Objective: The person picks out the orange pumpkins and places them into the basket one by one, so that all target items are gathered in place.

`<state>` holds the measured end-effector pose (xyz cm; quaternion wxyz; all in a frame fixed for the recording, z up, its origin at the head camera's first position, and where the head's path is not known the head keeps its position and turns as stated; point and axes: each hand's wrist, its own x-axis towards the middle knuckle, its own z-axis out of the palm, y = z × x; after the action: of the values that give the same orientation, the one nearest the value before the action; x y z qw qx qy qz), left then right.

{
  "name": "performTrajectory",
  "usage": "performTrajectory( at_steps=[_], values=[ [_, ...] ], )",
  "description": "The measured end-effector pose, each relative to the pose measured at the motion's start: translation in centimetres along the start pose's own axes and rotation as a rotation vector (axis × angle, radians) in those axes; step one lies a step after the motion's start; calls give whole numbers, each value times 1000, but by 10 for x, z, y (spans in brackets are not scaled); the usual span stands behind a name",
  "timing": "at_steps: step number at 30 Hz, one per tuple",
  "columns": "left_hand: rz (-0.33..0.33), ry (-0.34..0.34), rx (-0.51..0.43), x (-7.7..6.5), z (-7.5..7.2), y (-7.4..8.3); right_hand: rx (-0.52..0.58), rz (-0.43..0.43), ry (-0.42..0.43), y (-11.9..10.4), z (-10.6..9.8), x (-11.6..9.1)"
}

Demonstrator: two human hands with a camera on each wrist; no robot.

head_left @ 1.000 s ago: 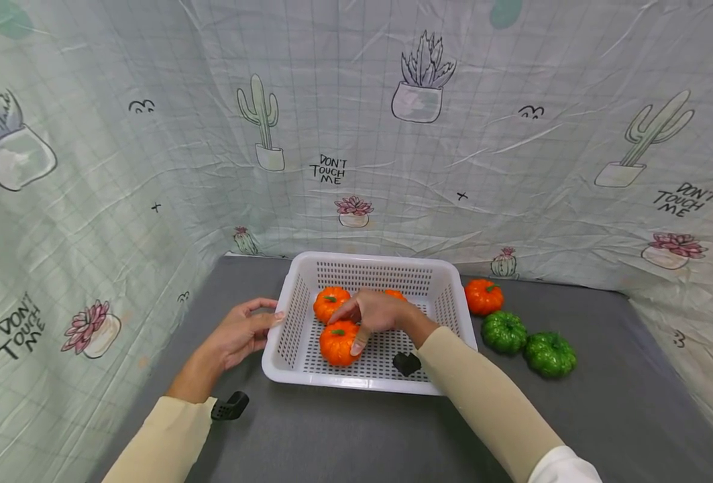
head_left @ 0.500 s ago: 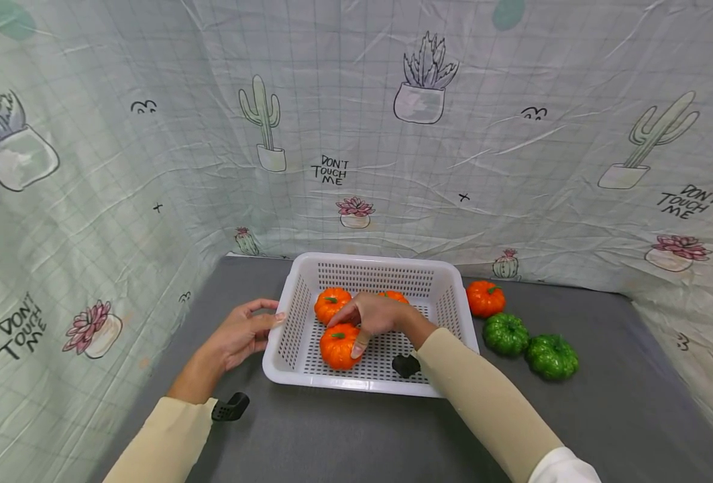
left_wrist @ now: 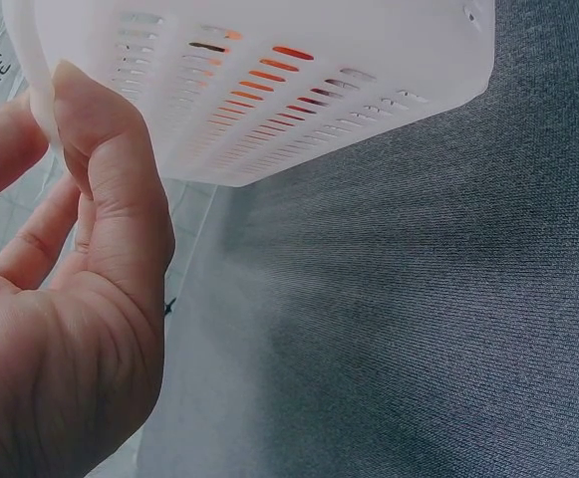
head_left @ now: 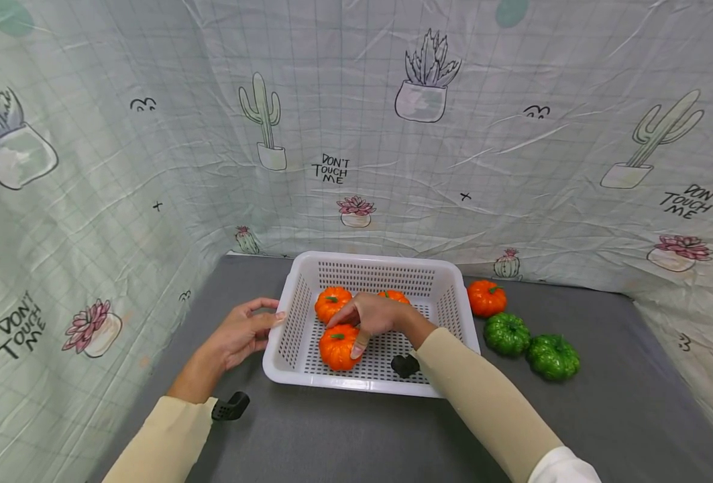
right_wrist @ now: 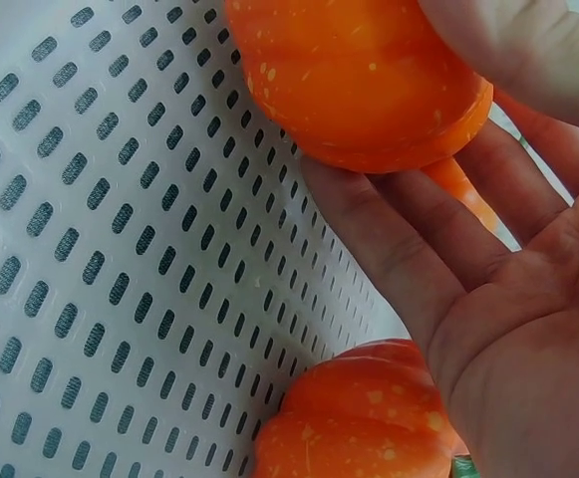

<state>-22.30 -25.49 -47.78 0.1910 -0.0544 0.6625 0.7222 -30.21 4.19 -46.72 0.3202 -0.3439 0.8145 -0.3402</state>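
My left hand point(head_left: 244, 335) pinches the left rim of a white plastic basket point(head_left: 368, 385) between thumb and fingers; the left wrist view shows the thumb point(left_wrist: 110, 159) against the rim. Inside the basket, my right hand point(head_left: 375, 314) grips an orange pumpkin point(head_left: 338, 349) near the front left. Seen from the right wrist, that pumpkin point(right_wrist: 359, 80) lies between thumb and fingers. A second orange pumpkin point(head_left: 330, 303) sits just behind it. Farther right, a third orange pumpkin point(head_left: 395, 294) is partly hidden by the right hand.
Outside the basket on the right stand an orange pumpkin point(head_left: 486, 298) and two green pumpkins, one nearer the basket point(head_left: 507, 334) and one farther right point(head_left: 553, 357). The dark grey table point(head_left: 344, 436) ends at a printed curtain point(head_left: 356, 134) behind and at both sides.
The gripped pumpkin has shifted very slightly toward the basket's front side, with the right hand still on it. The left hand stays on the rim.
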Motion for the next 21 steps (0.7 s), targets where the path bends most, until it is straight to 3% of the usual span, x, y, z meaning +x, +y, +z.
performTrajectory(
  at_steps=[6, 21],
  values=[
    [9, -16, 1, -2, 0, 2, 17, 11, 6, -1, 1, 0],
    [24, -23, 3, 0, -2, 0, -58, -11, 13, -4, 6, 4]
  ],
)
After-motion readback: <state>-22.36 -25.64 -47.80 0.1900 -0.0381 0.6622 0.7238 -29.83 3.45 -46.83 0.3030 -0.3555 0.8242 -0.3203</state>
